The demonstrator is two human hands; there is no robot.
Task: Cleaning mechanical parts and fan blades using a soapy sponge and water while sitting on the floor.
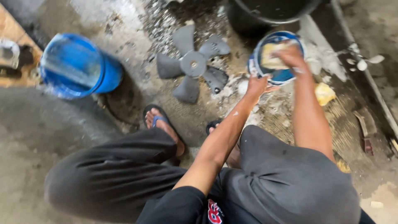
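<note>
Head view: left hand [256, 85] grips the rim of a small blue bowl [286, 75] on the wet floor; right hand [290, 54] presses a yellow sponge [271, 56] inside, mid-scrub. Grey fan blade [192, 63] just beside; blue bucket [76, 66] well apart.

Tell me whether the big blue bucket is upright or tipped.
Tipped: the blue bucket lies on its side on the floor, its open mouth facing the camera.
</note>
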